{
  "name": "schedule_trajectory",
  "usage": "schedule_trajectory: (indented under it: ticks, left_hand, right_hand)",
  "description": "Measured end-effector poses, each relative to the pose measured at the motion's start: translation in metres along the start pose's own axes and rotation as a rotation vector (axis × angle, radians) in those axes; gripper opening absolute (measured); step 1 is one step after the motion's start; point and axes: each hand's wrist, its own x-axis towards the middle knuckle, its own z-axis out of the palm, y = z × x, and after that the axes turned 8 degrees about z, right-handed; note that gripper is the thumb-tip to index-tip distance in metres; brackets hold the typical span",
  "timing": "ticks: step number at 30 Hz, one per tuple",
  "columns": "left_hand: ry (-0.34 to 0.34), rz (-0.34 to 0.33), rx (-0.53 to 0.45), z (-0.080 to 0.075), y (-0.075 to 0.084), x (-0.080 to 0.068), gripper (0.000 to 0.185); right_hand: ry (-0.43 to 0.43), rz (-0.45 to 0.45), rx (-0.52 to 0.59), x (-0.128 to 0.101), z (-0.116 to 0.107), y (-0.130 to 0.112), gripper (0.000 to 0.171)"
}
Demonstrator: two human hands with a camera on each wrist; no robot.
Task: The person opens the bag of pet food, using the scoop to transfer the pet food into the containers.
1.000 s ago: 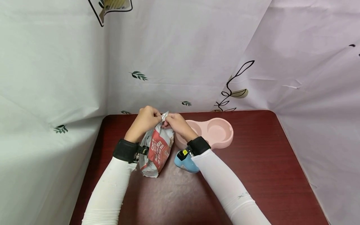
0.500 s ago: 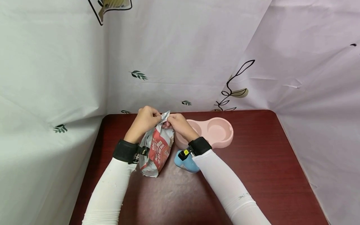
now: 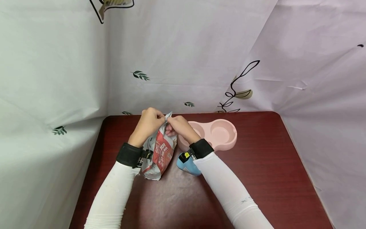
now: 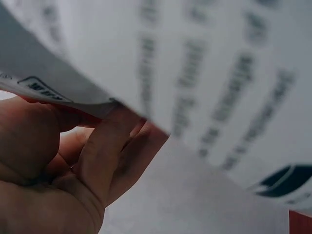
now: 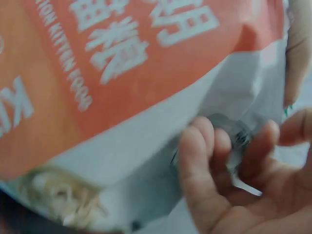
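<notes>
A grey-and-red bag of kitten food stands on the table, with its top edge gathered between both hands. The left hand pinches the top corner on the left. Close beside it, the right hand pinches the same edge from the right. Printed text on the bag's back fills much of the left wrist view, covering the left fingertips. In the right wrist view, the fingers of the right hand curl in front of the bag's pale upper part, below the "KITTEN FOOD" lettering.
A pink double bowl sits right of the bag, partly behind the right forearm. Nearer the person lies a blue rounded object, overlapped by the right wrist strap. The dark red table backs onto a pale patterned cloth.
The right hand has shifted slightly left, closer to the left hand, and more of its lower fingers show against the bag. The bag's top tip has moved a little. The bag's base stays put.
</notes>
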Motion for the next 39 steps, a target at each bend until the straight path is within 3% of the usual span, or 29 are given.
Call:
schedule_trajectory:
  ticks: [5, 9, 15, 22, 27, 32, 39]
  left_hand:
    - [-0.044, -0.02, 0.006, -0.003, 0.003, 0.0, 0.023]
    - [-0.109, -0.053, 0.002, -0.008, 0.008, -0.001, 0.023]
    - [-0.167, -0.071, -0.016, -0.011, 0.013, -0.005, 0.043]
    - [-0.131, -0.033, -0.028, -0.008, 0.01, -0.009, 0.034]
    - [-0.091, -0.014, -0.023, -0.007, 0.005, -0.011, 0.043]
    - [-0.07, -0.014, -0.045, -0.006, 0.002, -0.012, 0.046]
    - [-0.073, -0.034, -0.053, -0.006, 0.004, -0.012, 0.033]
  right_hand:
    - [-0.126, 0.08, -0.003, -0.005, 0.003, -0.006, 0.045]
    - [-0.141, 0.081, 0.042, -0.004, 0.004, -0.007, 0.045]
    - [-0.142, 0.047, 0.052, -0.003, 0.005, -0.006, 0.045]
    - [-0.117, 0.007, 0.088, -0.002, 0.006, 0.003, 0.042]
    - [-0.096, -0.022, 0.122, -0.001, 0.007, 0.01, 0.038]
    - [-0.092, -0.049, 0.138, -0.003, 0.006, 0.014, 0.038]
    - [-0.099, -0.055, 0.177, -0.007, 0.003, 0.018, 0.037]
